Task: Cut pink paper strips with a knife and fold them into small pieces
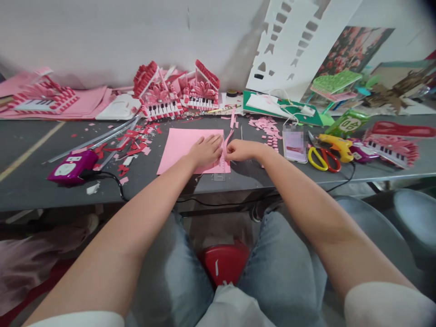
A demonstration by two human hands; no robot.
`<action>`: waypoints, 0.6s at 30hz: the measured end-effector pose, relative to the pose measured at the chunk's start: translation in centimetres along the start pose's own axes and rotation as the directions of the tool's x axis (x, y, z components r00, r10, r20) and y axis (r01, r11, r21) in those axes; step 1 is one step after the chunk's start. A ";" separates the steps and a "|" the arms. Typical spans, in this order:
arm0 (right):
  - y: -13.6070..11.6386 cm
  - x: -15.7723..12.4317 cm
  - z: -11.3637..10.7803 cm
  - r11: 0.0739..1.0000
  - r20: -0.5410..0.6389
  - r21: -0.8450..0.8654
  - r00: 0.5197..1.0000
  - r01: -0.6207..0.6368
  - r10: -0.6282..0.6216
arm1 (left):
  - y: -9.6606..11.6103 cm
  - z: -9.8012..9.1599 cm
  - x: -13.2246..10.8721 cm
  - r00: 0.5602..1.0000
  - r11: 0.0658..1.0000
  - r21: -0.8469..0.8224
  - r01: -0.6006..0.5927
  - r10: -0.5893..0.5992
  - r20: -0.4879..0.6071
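A pink sheet [175, 147] lies on the grey table, with a clear ruler [220, 176] along its right side. My left hand [207, 151] rests flat over the sheet and the ruler, fingers stretched out. At the ruler's right edge, my right hand [238, 150] is closed in a pinch on a narrow pink paper strip [228, 137], which curls up beside the fingers. The fingertips themselves are partly hidden. A thin dark stick-like tool [241, 131] lies just beyond my right hand.
Red and pink scraps [131, 144] litter the left; small pink pieces [270, 131] lie right. Around these are a phone [294, 144], scissors [323, 159], a yellow glue gun [337, 146], and a purple device [73, 167] with a cord. Paper pianos [163, 108] stand along the wall.
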State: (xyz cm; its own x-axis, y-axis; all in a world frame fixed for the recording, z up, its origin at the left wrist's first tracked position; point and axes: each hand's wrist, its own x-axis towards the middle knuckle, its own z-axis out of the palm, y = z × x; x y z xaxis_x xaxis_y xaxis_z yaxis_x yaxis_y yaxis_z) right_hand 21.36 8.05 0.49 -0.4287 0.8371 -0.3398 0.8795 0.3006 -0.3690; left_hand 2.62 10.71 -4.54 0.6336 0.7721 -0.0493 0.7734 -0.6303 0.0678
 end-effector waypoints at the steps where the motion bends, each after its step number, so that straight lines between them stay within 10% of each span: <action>1: -0.1 -0.1 0.1 1.000 -0.013 0.005 1.000 -0.001 0.001 | 0.0 0.0 0.0 1.000 1.000 -0.003 0.000 0.000 0.000; 18: 0.4 0.0 2.1 0.990 -0.177 0.080 0.979 0.117 -0.102 | -0.2 0.1 0.3 0.999 0.999 0.039 0.022 -0.023 0.039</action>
State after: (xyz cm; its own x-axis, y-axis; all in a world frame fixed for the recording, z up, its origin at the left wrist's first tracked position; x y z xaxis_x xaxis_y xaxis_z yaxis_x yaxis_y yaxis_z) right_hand 21.26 7.18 -1.49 -0.4724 0.8699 -0.1418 0.8036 0.3590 -0.4747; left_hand 2.70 11.08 -4.65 0.6156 0.7829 -0.0902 0.7873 -0.6159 0.0277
